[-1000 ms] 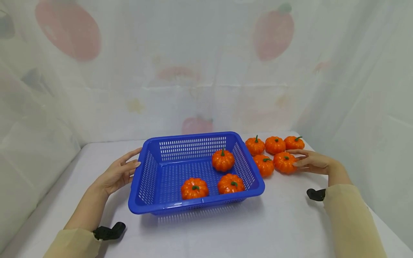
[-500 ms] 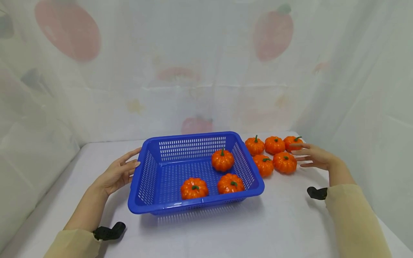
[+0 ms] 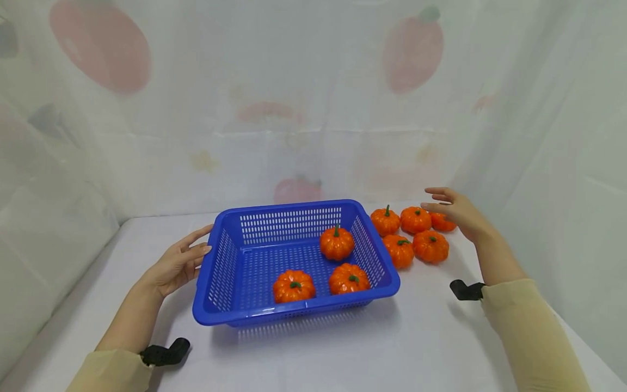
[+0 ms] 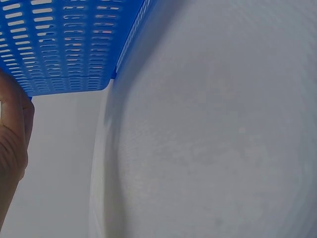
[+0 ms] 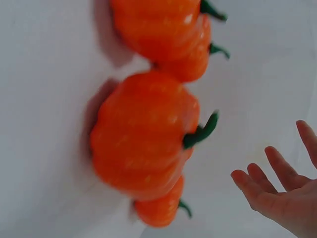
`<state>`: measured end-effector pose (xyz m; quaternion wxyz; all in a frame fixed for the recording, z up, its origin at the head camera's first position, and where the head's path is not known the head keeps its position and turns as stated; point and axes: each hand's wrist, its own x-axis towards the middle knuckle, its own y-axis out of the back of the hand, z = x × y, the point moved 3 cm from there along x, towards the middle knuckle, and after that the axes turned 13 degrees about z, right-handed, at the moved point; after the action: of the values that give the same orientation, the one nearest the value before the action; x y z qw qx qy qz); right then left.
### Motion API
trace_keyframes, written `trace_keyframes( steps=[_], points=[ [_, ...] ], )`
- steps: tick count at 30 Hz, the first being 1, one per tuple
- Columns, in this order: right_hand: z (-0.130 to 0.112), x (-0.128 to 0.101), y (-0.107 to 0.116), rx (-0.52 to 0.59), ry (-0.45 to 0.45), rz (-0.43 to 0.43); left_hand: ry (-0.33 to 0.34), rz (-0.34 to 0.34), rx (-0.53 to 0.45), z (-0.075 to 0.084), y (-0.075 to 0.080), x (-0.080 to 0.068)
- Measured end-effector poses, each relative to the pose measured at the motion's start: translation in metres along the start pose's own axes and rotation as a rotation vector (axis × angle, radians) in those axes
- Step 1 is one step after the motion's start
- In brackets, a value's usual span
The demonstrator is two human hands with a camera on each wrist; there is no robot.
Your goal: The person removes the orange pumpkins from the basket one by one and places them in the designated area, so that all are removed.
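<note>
My left hand (image 3: 178, 265) is at the left side of a blue plastic basket (image 3: 296, 314), its relaxed fingers against the outer rim and wall. In the left wrist view part of that hand (image 4: 12, 131) shows beside the slotted wall (image 4: 59, 49). Three small orange pumpkins with green stems sit inside: one at the back right (image 3: 337, 244), one at the front right (image 3: 350, 280), one at the front (image 3: 294, 287). My right hand (image 3: 458, 213) is raised with fingers spread and nothing in them, overlapping the far right pumpkin (image 3: 442, 223) in the head view.
Beside the basket's right wall, several more pumpkins stand in two rows on the white table (image 3: 421, 332), including a near one (image 3: 431, 247) and a back one (image 3: 416, 220). White printed curtains (image 3: 343, 109) enclose the table's back and sides.
My right hand has left the near right pumpkin, moved back and up, and now hovers over the far right one. The left hand and basket stay put.
</note>
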<state>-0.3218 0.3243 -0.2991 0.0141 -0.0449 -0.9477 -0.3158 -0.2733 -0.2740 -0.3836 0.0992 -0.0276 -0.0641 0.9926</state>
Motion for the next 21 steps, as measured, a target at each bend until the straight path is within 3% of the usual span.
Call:
trace_keyframes(
  steps=[10,21],
  points=[
    [-0.052,-0.023,-0.029,0.052,0.157,-0.03,-0.005,-0.003,-0.001,0.0,0.0,0.0],
    [-0.077,-0.033,-0.064,0.104,0.266,-0.142,-0.001,0.008,-0.001,-0.001,0.0,0.001]
  ],
)
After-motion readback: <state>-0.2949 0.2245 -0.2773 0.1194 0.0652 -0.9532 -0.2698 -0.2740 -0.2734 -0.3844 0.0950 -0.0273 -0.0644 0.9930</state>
